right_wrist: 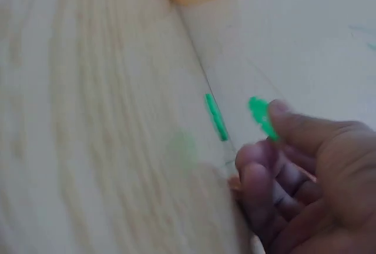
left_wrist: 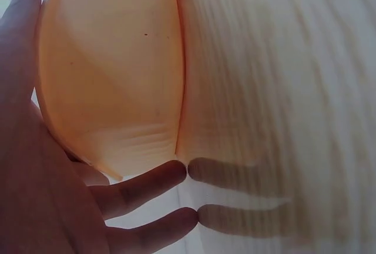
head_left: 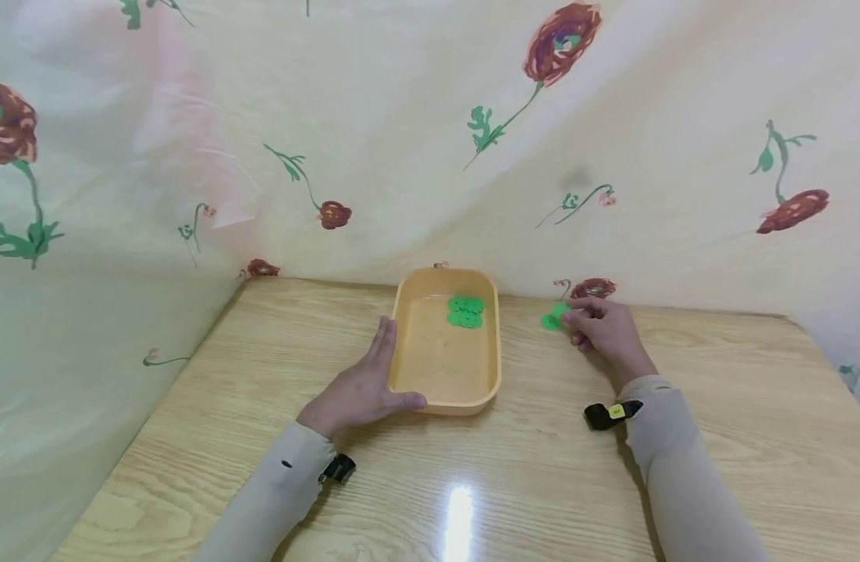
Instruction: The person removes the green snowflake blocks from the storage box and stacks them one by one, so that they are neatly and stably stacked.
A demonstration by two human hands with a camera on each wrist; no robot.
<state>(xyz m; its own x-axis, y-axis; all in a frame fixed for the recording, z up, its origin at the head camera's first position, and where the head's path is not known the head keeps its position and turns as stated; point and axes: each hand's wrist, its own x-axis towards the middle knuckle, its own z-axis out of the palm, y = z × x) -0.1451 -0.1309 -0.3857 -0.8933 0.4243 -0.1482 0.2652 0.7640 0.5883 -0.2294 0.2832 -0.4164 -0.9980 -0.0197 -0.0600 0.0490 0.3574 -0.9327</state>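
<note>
Right of the tray (head_left: 440, 359), near its far end: right hand (head_left: 605, 328), thumb and finger pinching a green disc (right_wrist: 258, 113) above the table (head_left: 542, 484).
Loose piece: second green disc (right_wrist: 216, 117), on the table between the tray and the right hand, close to the table's back edge.
Inside the tray: cluster of green discs (head_left: 465, 311), bunched on the floor toward the far right part; the exact number is hard to tell.
Tray's left side: left hand (head_left: 360, 394), grip released, fingers straight along the outer wall, thumb across the near left corner by the rim.
Near side of the tray: bright streak (head_left: 459, 523) on the tabletop; black wrist device (head_left: 339, 468) by the left sleeve, another black wrist device (head_left: 605, 415) with a yellow patch by the right sleeve.
Behind the tray: pale cloth (head_left: 402, 117) printed with red flowers and green stems.
</note>
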